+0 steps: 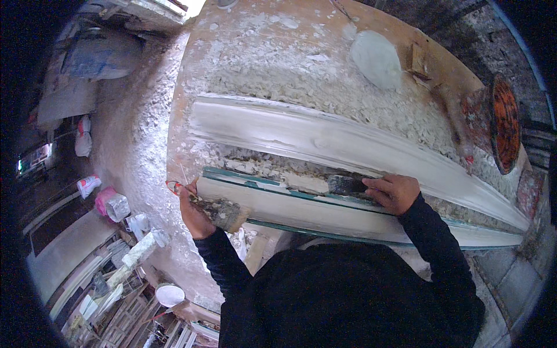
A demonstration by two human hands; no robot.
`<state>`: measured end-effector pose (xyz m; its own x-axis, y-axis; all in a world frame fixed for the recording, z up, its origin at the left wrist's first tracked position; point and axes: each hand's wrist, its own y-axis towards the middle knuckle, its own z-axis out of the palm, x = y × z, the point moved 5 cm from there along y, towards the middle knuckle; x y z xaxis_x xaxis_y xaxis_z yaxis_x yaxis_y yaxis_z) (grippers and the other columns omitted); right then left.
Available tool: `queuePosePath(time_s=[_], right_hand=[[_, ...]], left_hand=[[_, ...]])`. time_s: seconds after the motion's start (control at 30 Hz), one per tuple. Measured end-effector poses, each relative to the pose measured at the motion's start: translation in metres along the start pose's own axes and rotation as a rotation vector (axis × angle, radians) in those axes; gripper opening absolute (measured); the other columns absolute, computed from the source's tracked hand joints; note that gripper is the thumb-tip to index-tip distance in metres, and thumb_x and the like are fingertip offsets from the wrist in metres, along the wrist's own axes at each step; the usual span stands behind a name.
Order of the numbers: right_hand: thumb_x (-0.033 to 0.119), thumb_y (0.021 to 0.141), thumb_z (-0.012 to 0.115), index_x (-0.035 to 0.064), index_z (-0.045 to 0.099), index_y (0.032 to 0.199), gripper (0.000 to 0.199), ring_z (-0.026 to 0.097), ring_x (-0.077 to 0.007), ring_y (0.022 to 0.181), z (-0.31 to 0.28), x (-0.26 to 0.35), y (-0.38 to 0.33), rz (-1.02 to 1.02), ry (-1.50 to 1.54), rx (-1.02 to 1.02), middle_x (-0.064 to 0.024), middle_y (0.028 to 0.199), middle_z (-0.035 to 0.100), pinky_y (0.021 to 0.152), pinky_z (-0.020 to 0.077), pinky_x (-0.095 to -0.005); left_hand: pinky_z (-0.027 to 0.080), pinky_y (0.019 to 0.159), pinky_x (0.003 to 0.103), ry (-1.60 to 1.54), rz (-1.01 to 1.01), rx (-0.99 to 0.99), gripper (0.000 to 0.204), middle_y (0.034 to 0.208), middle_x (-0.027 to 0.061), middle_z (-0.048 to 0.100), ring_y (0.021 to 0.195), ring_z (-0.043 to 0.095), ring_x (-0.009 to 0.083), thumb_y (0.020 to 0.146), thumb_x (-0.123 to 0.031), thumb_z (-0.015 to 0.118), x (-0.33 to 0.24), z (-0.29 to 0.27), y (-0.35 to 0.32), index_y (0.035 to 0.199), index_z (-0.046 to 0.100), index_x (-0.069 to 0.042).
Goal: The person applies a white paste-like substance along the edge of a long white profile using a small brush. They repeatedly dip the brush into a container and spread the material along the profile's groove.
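My right hand point(397, 194) is closed on a scraper point(347, 184) with a flat dark blade. The blade lies along the far edge of a long green-edged mould point(278, 188), beside a strip of lumpy plaster. Smooth white plaster point(307, 210) fills the mould lengthwise. At the mould's left end my left hand point(196, 213) is closed around a wide, plaster-caked brush point(226, 214), its bristles over the near side of the mould. An orange loop point(173, 187) shows by the left fingers; whether it belongs to the brush I cannot tell. Beyond the mould stretches a long white plaster moulding point(313, 133).
Dried plaster crusts the worktable point(255, 52). A pale rounded slab point(376, 60) and a wooden block point(418, 62) lie at its far side. An orange-and-black round container point(506, 124) stands right. On the left floor are a white bucket point(170, 295) and a pink bag point(104, 201).
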<state>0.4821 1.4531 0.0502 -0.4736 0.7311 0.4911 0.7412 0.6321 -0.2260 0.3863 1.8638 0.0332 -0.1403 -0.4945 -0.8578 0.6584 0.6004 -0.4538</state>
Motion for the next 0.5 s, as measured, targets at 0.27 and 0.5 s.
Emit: queuePosePath(time_s=[0.27,0.5], right_hand=[[0.03,0.073,0.064,0.0223,0.062,0.1,0.028,0.056,-0.0222,0.055,-0.008,0.0,-0.004,0.025,-0.022,-0.005,-0.0042,0.06,0.054,0.046,0.0435,-0.0343],[0.036,0.077,0.058,0.026,0.057,0.106,0.03,0.056,-0.0263,0.051,-0.021,-0.009,-0.021,0.025,0.014,-0.001,-0.0065,0.064,0.056,0.041,0.0419,-0.0389]], left_hand=[[0.04,0.084,0.038,0.025,0.029,0.015,0.031,0.097,0.015,0.054,0.091,0.052,0.0251,0.091,-0.034,0.038,-0.003,0.005,-0.002,0.073,0.04,-0.009],[0.04,0.084,0.038,0.042,0.001,-0.005,0.03,0.096,0.0138,0.055,0.092,0.052,0.0249,0.091,-0.033,0.038,-0.003,0.004,-0.001,0.073,0.04,-0.009]])
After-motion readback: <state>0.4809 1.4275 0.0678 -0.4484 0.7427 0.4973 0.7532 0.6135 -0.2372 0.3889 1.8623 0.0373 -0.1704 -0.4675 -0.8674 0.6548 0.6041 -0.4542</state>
